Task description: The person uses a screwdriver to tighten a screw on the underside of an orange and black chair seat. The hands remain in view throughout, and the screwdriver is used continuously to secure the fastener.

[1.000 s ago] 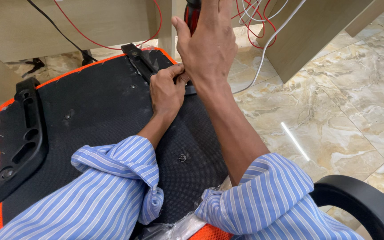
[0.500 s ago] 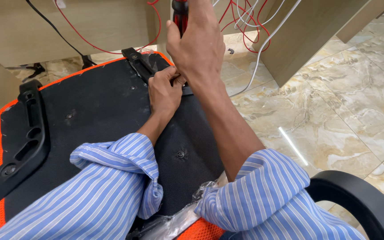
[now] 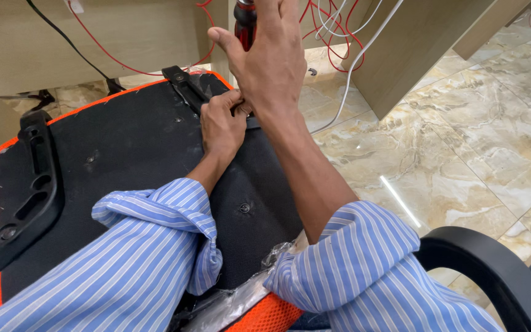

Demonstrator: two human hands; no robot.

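Driving a fastener into the upturned seat base, top centre of the head view.

My right hand [image 3: 271, 67] is wrapped tight round the red-and-black screwdriver [image 3: 244, 21], held upright. My left hand [image 3: 224, 123] is pinched shut at its tip beside the black bracket [image 3: 185, 92]; what it grips is hidden. If the tip slips, I judge it could jab those fingers, since they sit right at the point of work; a tilted shaft could also strip the fastener. The seat base [image 3: 124, 166] is flat black fabric with an orange edge, underside up on the floor, filling the left half of the frame, with another black bracket [image 3: 29, 184] at far left.
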